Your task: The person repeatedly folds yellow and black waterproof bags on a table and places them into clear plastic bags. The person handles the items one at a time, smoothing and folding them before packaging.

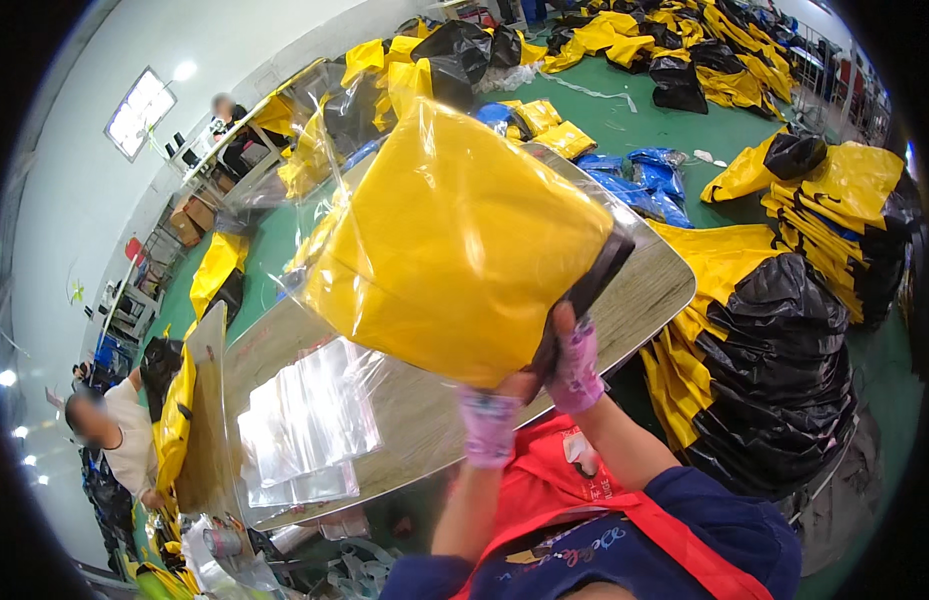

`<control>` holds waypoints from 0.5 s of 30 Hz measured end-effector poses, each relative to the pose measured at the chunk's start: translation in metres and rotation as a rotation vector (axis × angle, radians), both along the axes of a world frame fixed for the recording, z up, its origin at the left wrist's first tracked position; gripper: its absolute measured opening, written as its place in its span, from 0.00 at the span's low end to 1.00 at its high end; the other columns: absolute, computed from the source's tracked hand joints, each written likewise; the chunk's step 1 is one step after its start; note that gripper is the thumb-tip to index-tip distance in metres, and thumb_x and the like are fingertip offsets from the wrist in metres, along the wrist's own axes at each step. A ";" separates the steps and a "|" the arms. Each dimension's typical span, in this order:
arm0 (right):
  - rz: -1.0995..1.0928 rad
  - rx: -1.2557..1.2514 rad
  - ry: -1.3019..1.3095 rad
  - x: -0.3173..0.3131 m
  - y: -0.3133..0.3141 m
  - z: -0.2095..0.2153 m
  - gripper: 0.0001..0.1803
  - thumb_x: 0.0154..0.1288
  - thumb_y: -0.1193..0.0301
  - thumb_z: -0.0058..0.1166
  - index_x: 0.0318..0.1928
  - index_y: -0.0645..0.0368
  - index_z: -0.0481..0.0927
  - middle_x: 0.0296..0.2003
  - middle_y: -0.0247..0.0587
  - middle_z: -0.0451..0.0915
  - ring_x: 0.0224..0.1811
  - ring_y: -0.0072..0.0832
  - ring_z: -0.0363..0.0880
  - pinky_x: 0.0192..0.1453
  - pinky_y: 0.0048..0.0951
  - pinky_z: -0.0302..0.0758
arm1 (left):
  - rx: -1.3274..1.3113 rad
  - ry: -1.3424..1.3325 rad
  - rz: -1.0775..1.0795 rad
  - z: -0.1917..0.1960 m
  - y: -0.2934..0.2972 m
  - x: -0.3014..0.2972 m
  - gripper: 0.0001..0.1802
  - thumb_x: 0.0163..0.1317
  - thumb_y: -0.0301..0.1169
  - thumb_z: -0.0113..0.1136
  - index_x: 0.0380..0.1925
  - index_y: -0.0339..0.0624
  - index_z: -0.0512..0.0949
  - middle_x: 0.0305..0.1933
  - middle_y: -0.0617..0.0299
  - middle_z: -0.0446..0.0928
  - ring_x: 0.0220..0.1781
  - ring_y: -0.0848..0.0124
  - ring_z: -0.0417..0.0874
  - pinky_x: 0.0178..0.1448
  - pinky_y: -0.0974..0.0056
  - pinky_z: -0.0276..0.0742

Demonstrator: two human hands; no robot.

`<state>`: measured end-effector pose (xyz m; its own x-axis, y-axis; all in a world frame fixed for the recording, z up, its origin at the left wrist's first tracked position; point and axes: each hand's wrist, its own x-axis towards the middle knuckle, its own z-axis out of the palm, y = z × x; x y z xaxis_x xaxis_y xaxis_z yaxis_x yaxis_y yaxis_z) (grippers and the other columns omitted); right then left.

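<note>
A large folded yellow fabric piece with a black edge (464, 240) is held up over the table, tilted. Clear plastic film, seemingly a bag (329, 190), wraps its far and left sides. My left hand (506, 392), in a pink patterned fingerless covering, is closed on the near bottom edge. Further right, my right hand (572, 355), covered alike, grips the black edge at the near right corner. Some of my fingers are hidden behind or under the fabric. Below and left of it, a stack of flat clear plastic bags (309, 420) lies on the wood-look table (644, 290).
Piles of yellow and black fabric (774, 350) stand close on my right. Blue and yellow wrapped packets (634, 180) lie beyond the table on the green floor (604, 100). A co-worker (119, 440) handles yellow fabric at the left; another person (234, 125) sits farther back.
</note>
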<state>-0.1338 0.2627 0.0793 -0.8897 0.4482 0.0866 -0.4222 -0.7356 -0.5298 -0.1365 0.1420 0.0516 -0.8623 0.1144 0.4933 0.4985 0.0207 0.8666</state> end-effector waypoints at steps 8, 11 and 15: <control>-0.025 0.750 0.308 -0.014 0.073 0.057 0.42 0.45 0.59 0.75 0.60 0.59 0.70 0.52 0.35 0.76 0.55 0.28 0.74 0.60 0.32 0.70 | -0.658 -0.012 -0.037 0.076 -0.046 0.030 0.32 0.53 0.48 0.67 0.51 0.35 0.74 0.48 0.54 0.77 0.50 0.63 0.77 0.54 0.58 0.74; -0.289 1.747 0.433 0.006 0.075 0.114 0.44 0.35 0.50 0.77 0.54 0.59 0.75 0.45 0.38 0.79 0.45 0.31 0.78 0.48 0.32 0.74 | -0.675 0.800 0.345 0.132 -0.050 -0.016 0.42 0.47 0.53 0.70 0.56 0.36 0.70 0.52 0.51 0.76 0.57 0.54 0.75 0.61 0.52 0.70; -0.853 1.756 0.371 0.012 0.080 0.119 0.47 0.38 0.41 0.70 0.54 0.60 0.76 0.45 0.39 0.78 0.44 0.31 0.77 0.43 0.31 0.71 | -0.503 0.781 -0.081 0.166 -0.059 -0.042 0.31 0.47 0.39 0.76 0.49 0.38 0.75 0.44 0.48 0.81 0.50 0.53 0.81 0.56 0.54 0.75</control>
<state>-0.1219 0.3424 0.1983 -0.3674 -0.0964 0.9250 -0.5598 0.8172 -0.1372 -0.1783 0.0833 0.2179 -0.2871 0.5172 0.8063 0.9526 0.2423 0.1839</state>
